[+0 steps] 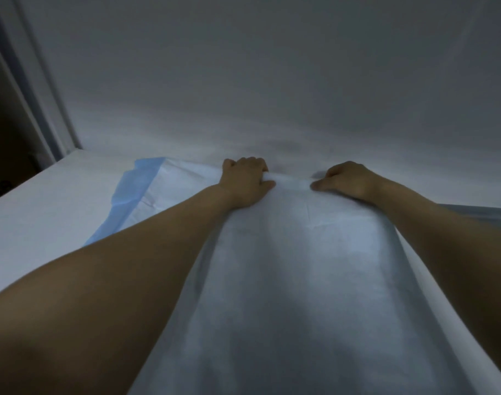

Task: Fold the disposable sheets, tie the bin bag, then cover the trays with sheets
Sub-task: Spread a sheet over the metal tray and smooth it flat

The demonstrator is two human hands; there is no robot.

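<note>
Left hand (245, 182), right hand (344, 181) on sheet (300, 266)

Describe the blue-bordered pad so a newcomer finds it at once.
Find the white table by the wall. The pad lies on it, left of the left hand. Only it has a blue border; the disposable sheet beside it is plain.

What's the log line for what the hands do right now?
step: cover tray | left hand: grips sheet far edge | right hand: grips same edge | tray: rim shows at right
</note>
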